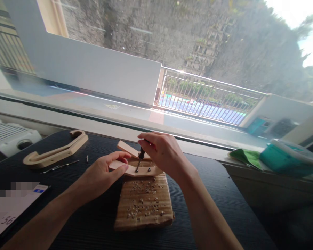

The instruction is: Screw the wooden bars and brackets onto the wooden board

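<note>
My right hand [163,149] is closed round the dark handle of a screwdriver [140,158], which points down. Its tip meets one of two holes or screws in a pale, bent wooden piece [142,171]. At the left end of that piece, my left hand [111,170] grips it between thumb and fingers. A second pale wooden strip [127,148] lies just behind, partly hidden by my hands. Under the pieces rests a cardboard block [146,198], its top marked with many small holes.
A curved wooden part [56,152] lies at the left of the dark table [198,180]. Near it are a thin metal rod [61,166] and a small metal pin [87,159]. A phone [18,211] is at lower left. On the right sit a green cloth [246,157] and a teal container [279,159].
</note>
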`<state>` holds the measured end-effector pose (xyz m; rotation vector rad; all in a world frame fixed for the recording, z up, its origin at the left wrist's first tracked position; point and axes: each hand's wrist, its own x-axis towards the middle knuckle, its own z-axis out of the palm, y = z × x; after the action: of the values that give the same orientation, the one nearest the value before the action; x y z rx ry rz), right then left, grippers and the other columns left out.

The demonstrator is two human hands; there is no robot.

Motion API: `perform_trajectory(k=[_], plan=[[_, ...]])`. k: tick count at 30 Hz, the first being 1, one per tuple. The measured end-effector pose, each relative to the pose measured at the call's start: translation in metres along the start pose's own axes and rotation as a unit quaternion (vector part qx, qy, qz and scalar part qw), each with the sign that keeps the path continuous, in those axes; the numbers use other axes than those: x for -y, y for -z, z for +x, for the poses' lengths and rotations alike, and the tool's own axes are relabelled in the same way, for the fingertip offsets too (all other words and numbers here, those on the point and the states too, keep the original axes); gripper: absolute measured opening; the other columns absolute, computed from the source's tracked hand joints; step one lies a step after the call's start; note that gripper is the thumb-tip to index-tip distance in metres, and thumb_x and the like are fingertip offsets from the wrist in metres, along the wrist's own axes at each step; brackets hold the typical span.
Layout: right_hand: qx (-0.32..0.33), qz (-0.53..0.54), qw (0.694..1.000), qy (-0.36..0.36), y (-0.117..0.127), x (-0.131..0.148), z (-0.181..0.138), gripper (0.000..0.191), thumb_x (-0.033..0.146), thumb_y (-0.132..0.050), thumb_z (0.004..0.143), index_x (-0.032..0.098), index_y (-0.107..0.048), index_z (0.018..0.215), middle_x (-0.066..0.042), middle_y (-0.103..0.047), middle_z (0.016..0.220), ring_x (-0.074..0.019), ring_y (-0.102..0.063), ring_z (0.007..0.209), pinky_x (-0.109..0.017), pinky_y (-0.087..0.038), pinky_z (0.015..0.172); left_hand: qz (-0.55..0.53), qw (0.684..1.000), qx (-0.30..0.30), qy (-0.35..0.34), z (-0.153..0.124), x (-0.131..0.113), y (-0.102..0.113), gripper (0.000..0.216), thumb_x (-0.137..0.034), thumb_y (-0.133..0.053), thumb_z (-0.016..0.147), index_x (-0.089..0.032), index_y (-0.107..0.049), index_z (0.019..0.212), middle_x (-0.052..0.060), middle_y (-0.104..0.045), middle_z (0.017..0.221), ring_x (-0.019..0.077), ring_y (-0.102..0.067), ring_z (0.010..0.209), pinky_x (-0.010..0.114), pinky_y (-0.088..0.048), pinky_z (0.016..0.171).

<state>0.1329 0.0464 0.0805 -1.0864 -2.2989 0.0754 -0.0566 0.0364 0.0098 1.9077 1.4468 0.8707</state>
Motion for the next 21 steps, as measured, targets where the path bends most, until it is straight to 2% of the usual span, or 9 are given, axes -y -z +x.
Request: perform_trajectory(k=[2, 4, 9, 12, 17, 21], plan=[[0.003, -0.017, 1.000, -0.011, 0.000, 0.001, 0.000, 0.025, 0.027, -0.043, 0.092, 0.017, -0.066, 0.095, -0.002, -0.064, 0.078, -0.0110, -0.054, 0.068, -0.023, -0.033, 0.060, 0.000, 1.000, 0.002, 0.002, 0.000, 0.000, 0.000, 0.040, -0.049, -0.050, 0.075, -0.023, -0.063, 0.103, 0.001, -0.070, 0.099, 0.0215, -0.064, 0.095, 0.024, -0.051, 0.076], [0.008, -0.010, 1.000, -0.011, -0.002, 0.006, 0.000, 0.026, 0.025, -0.043, 0.092, 0.017, -0.065, 0.102, -0.003, -0.065, 0.082, -0.0116, -0.055, 0.070, -0.023, -0.034, 0.062, 0.002, 1.000, 0.004, 0.002, 0.000, 0.000, 0.000, 0.040, -0.049, -0.050, 0.075, -0.023, -0.063, 0.103, 0.001, -0.070, 0.098, 0.0212, -0.064, 0.095, 0.024, -0.051, 0.077], [0.037, 0.064, 0.997, 0.028, -0.006, 0.017, -0.002, 0.033, 0.019, -0.042, 0.091, 0.019, -0.057, 0.121, -0.005, -0.066, 0.100, -0.0108, -0.058, 0.077, -0.022, -0.038, 0.066, 0.017, 1.000, 0.015, -0.008, -0.001, 0.000, 0.003, 0.040, -0.046, -0.049, 0.077, -0.022, -0.061, 0.105, -0.001, -0.071, 0.093, 0.0189, -0.066, 0.085, 0.025, -0.050, 0.079], [0.032, 0.083, 0.995, 0.035, -0.006, 0.015, -0.002, 0.031, 0.019, -0.043, 0.091, 0.018, -0.060, 0.117, -0.005, -0.066, 0.099, -0.0101, -0.058, 0.077, -0.021, -0.038, 0.066, 0.018, 1.000, 0.006, -0.010, 0.000, 0.001, 0.002, 0.040, -0.047, -0.049, 0.076, -0.022, -0.062, 0.105, -0.001, -0.071, 0.093, 0.0194, -0.066, 0.084, 0.026, -0.050, 0.080], [0.006, 0.038, 0.999, 0.004, -0.002, 0.006, -0.001, 0.023, 0.026, -0.052, 0.088, 0.018, -0.065, 0.105, -0.001, -0.066, 0.078, -0.0093, -0.054, 0.064, -0.022, -0.035, 0.060, 0.005, 1.000, -0.002, -0.008, -0.001, 0.002, 0.001, 0.039, -0.048, -0.051, 0.075, -0.023, -0.064, 0.101, 0.000, -0.071, 0.100, 0.0214, -0.064, 0.096, 0.024, -0.051, 0.080], [0.009, 0.020, 1.000, -0.015, -0.001, 0.009, -0.001, 0.020, 0.026, -0.051, 0.087, 0.016, -0.065, 0.097, -0.002, -0.064, 0.078, -0.0093, -0.052, 0.064, -0.022, -0.034, 0.059, 0.001, 1.000, 0.001, 0.000, -0.001, 0.001, 0.001, 0.039, -0.048, -0.051, 0.075, -0.022, -0.064, 0.102, 0.001, -0.071, 0.099, 0.0214, -0.065, 0.093, 0.025, -0.052, 0.077]])
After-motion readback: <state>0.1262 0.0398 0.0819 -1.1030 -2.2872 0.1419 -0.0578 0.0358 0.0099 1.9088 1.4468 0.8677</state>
